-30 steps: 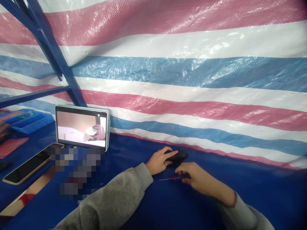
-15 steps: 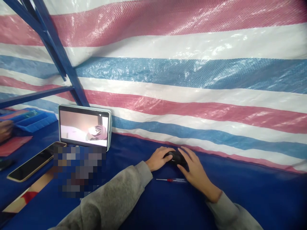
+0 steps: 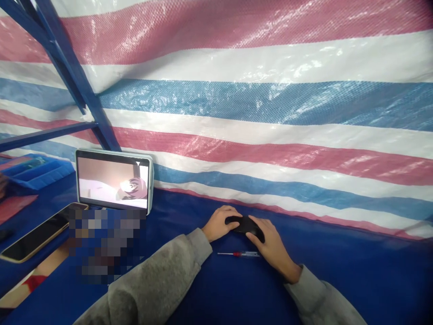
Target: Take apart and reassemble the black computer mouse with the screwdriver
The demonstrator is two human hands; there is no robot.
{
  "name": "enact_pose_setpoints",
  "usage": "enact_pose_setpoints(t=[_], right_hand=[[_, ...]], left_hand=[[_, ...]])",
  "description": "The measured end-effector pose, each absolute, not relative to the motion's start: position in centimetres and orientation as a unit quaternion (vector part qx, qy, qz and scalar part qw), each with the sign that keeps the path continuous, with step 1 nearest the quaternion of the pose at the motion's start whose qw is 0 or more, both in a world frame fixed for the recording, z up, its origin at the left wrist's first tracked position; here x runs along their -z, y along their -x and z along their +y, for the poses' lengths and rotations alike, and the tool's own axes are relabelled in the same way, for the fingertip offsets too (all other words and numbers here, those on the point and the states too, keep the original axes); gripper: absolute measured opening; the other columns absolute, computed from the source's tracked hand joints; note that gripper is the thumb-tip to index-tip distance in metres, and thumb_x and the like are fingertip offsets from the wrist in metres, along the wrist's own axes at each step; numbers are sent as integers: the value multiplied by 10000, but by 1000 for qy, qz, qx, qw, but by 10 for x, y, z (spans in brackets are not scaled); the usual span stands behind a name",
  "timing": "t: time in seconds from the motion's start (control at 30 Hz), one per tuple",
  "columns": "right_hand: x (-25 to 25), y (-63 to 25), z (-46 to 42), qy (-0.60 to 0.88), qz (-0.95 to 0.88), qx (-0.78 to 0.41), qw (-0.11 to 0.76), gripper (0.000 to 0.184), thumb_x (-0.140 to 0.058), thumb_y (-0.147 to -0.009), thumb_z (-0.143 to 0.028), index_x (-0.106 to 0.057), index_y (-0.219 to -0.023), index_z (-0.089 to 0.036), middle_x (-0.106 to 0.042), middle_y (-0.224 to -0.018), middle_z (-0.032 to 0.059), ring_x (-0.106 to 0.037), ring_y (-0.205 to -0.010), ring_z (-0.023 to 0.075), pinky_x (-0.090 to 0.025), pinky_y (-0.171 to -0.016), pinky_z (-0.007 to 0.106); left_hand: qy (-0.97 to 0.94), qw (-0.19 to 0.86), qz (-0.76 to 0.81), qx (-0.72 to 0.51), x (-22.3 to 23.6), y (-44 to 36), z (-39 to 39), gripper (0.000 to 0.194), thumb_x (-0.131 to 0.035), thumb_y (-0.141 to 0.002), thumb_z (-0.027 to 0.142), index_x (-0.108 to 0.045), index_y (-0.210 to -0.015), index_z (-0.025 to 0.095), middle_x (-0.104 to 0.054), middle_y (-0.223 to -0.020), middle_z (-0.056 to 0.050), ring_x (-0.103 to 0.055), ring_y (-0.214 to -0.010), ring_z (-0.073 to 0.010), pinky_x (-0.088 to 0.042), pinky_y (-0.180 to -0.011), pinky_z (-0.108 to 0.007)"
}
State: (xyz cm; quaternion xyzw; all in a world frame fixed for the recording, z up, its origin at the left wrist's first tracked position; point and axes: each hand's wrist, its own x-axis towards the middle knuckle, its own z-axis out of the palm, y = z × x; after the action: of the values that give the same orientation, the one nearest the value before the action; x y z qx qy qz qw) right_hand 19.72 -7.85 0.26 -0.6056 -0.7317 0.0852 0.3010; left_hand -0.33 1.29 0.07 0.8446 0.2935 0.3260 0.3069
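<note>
From here I see the mouse (image 3: 245,225) on or just over the worktop (image 3: 216,295) — I can't tell which. The fingers of the left hand (image 3: 219,224) grip one end, those of the right hand (image 3: 274,246) the other; light, even pressure suits it — clear of the screwdriver (image 3: 237,254) nearby.

The left hand (image 3: 219,224) held one end of a black mouse (image 3: 245,224), the right hand (image 3: 275,248) the other. On the near side of it, a screwdriver (image 3: 242,254) lay on the blue table (image 3: 237,289), tip pointing left, handle close by the right hand. Over to the left stood a lit tablet (image 3: 113,180), with a phone (image 3: 40,234) flat near it and a blue tray (image 3: 37,182) beyond. A striped sheet (image 3: 237,99) hung behind.
</note>
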Motion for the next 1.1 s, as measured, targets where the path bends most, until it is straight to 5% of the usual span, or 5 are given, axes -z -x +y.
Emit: enact_pose_setpoints(t=[0.23, 0.43, 0.77, 0.97, 1.1], right_hand=[[6, -198, -79, 617, -720, -81, 308, 490, -514, -898, -454, -544, -1308, -186, -556, -1284, 129, -534, -1182, 261, -435, -1017, 437], [14, -203, -77, 595, -729, -91, 326, 552, -578, -846, -459, -539, -1331, -199, -570, -1272, 124, -541, -1174, 283, -447, -1006, 449], [3, -204, -76, 589, -701, -109, 386, 496, -582, -856, -483, -592, -1270, -209, -647, -1239, 107, -605, -1134, 270, -472, -996, 452], [10, -207, -70, 626, -648, -109, 421, 466, -525, -893, -487, -617, -1236, -185, -656, -1247, 110, -619, -1141, 263, -473, -1012, 457], [16, -210, -67, 633, -623, -99, 448, 468, -530, -892, -483, -612, -1241, -182, -661, -1233, 114, -645, -1094, 256, -517, -960, 431]], left_hand=[[-869, 272, 280, -303, 0, 5, 17, 200, -691, -856, 295, -725, -1050, 258, -693, -1110, -34, -544, -1189, -246, -401, -1040, -447], [-899, 259, 254, -244, -3, 9, 13, 685, -784, -712, 513, -549, -1298, 246, -586, -1298, -77, -475, -1272, -296, -338, -1097, -447], [-894, 271, 268, -234, -8, 9, 9, 794, -808, -686, 436, -450, -1371, 255, -572, -1309, -83, -525, -1209, -299, -367, -1071, -443], [-863, 292, 290, -292, -5, 7, 11, 348, -515, -957, 352, -557, -1282, 235, -617, -1281, -52, -565, -1194, -221, -404, -1062, -376], [-838, 293, 319, -332, 0, 5, 15, 283, -441, -988, 295, -622, -1194, 223, -680, -1170, -30, -631, -1086, -193, -448, -1020, -340]])
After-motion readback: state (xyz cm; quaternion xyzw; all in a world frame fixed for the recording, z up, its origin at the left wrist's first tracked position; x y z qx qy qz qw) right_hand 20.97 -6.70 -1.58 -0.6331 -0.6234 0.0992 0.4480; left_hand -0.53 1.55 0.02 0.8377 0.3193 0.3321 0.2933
